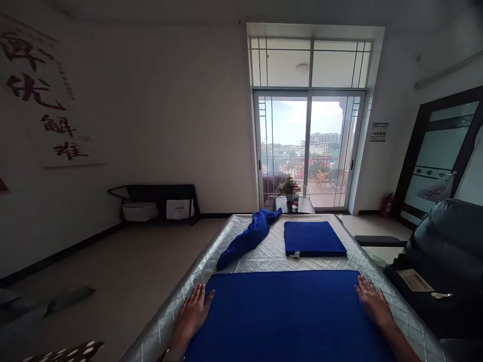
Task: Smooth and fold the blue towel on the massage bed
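A large flat piece of blue fabric (287,311), perhaps a cushion cover or mat, lies spread on the quilted silver mattress (260,264) right in front of me. At its left edge rests my left hand (196,306), fingers stretched out and thumb on the cloth. My right hand (372,296) lies flat along the opposite edge, fingers extended. Farther off sits a folded blue fabric square (315,237) with a small white tag on its near side. To the left of that square, a crumpled blue cloth (247,241) stretches diagonally across the mattress.
Beyond the mattress stands a small table (305,205) with a potted plant (289,187) and a bottle (295,197). A black armchair (441,251) is close on the right, with a card (415,280) on it. A low black bench (160,193) lines the left wall.
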Action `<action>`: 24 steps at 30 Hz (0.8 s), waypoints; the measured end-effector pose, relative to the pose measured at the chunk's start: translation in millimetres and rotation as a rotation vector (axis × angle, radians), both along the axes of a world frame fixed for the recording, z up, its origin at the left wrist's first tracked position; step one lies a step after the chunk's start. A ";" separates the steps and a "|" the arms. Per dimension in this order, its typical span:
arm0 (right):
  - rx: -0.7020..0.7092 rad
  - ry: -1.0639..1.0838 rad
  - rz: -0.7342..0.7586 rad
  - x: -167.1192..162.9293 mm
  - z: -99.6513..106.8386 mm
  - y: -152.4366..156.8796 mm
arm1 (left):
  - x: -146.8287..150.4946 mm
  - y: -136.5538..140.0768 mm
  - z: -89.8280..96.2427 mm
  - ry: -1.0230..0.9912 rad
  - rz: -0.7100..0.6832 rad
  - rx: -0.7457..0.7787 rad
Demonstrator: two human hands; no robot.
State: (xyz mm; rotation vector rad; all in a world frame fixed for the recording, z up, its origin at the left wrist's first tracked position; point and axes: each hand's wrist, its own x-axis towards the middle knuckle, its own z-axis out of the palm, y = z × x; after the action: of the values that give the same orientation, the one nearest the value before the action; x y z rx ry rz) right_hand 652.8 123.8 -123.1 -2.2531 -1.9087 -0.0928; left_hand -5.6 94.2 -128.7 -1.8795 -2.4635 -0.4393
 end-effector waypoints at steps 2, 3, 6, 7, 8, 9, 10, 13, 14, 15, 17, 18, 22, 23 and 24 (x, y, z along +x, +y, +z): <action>0.033 -0.009 0.036 -30.6 13.7 -4.7 | 24.2 -1.8 13.1 0.001 -0.058 0.029; 0.042 -0.007 0.078 -51.4 20.1 -7.9 | 43.2 -2.9 20.2 -0.003 -0.112 0.043; 0.022 0.038 0.288 -127.6 34.9 -21.8 | 120.2 -6.9 36.7 -0.039 -0.354 0.035; 0.011 0.062 0.364 -153.7 38.2 -27.5 | 148.2 -8.1 38.7 -0.052 -0.465 0.010; -0.003 0.084 0.419 -177.9 40.6 -33.2 | 174.9 -9.0 38.4 -0.058 -0.532 -0.004; -0.019 0.100 0.465 -199.2 42.0 -38.6 | 198.9 -9.8 36.0 -0.061 -0.579 -0.007; -0.040 0.110 0.500 -216.8 42.3 -43.2 | 219.5 -10.5 31.9 -0.065 -0.629 -0.004; -0.120 0.105 0.569 -245.2 37.2 -51.4 | 256.9 -12.7 15.0 -0.078 -0.689 0.015; -0.138 0.099 0.583 -248.0 34.3 -52.4 | 262.1 -13.7 10.2 -0.080 -0.686 0.016; -0.147 0.096 0.588 -248.7 31.3 -52.8 | 264.7 -14.7 6.7 -0.082 -0.676 0.010; -0.140 0.102 0.573 -247.3 26.2 -52.8 | 265.2 -16.8 4.2 -0.087 -0.656 -0.005; -0.133 0.110 0.559 -246.3 24.4 -52.6 | 264.5 -17.8 4.9 -0.091 -0.653 -0.014; -0.114 0.156 0.520 -244.1 22.3 -51.9 | 262.1 -21.1 12.3 -0.103 -0.655 -0.030; -0.110 0.169 0.514 -242.4 22.4 -51.9 | 261.1 -22.0 13.6 -0.100 -0.652 -0.031; -0.105 0.180 0.508 -239.5 22.5 -52.1 | 259.3 -23.0 14.3 -0.095 -0.645 -0.030</action>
State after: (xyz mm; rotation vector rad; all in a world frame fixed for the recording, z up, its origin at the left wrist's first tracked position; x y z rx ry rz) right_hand 413.4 71.8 -100.6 -1.6904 -2.3525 0.2766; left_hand 253.7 71.2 -114.4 -2.6963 -1.8530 -0.5028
